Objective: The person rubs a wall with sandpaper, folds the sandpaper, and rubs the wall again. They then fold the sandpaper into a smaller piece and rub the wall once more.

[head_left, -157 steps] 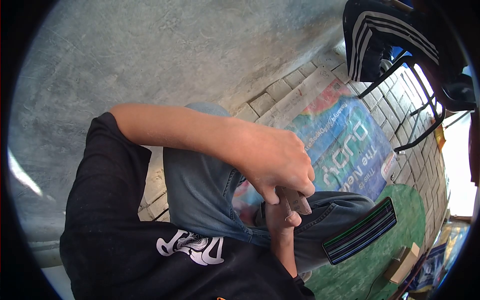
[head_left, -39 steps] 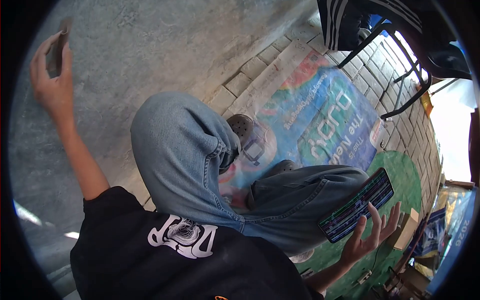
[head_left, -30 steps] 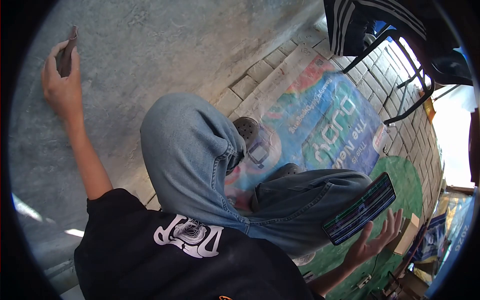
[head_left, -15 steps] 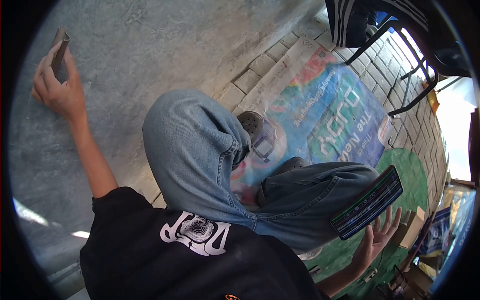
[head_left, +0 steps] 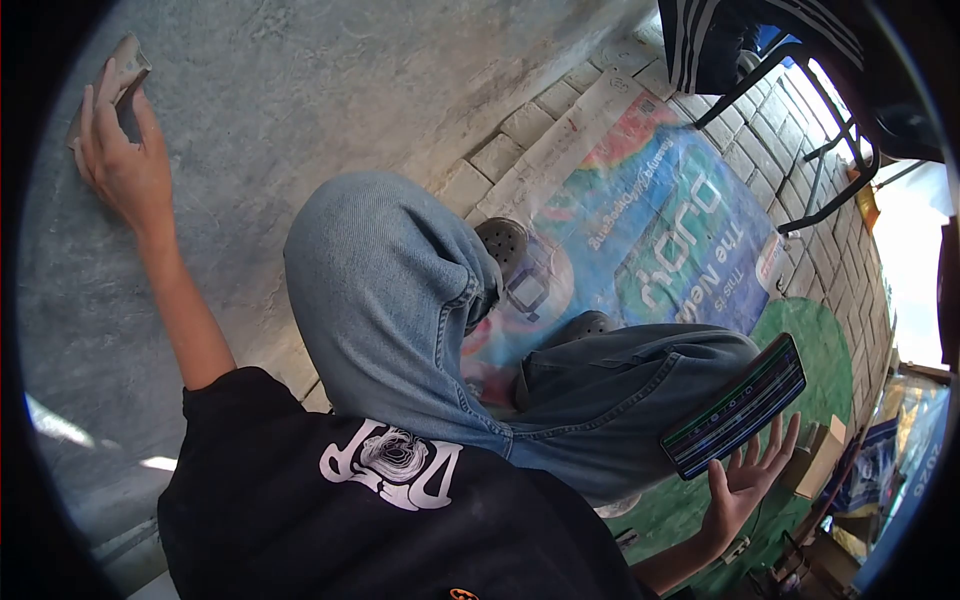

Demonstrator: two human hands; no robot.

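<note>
At the upper left, my left hand [head_left: 122, 160] reaches to a grey wall [head_left: 250, 110]. Its fingers are closed around a folded, greyish-brown piece of sandpaper [head_left: 129, 66], pressed flat to the wall or close to it. On the right, my right hand [head_left: 748, 490] is palm up with its fingers spread. Its thumb and fingertips are at the lower edge of a phone [head_left: 735, 405], which lies tilted over my bent leg [head_left: 620, 410]. The phone's dark screen shows coloured stripes. Whether the fingers bear any of its weight cannot be seen.
A printed banner [head_left: 640, 220] covers the paving under my clogs [head_left: 500, 246]. Farther right are a green mat [head_left: 805, 350], a cardboard box [head_left: 822, 455] and several packets. A dark chair [head_left: 840, 190] stands at the upper right, beside another person's striped trouser leg [head_left: 690, 45].
My left hand has tilted and lies flatter along the wall, with the sandpaper turned to show more of its face. My right hand has shifted slightly; the phone stays in place.
</note>
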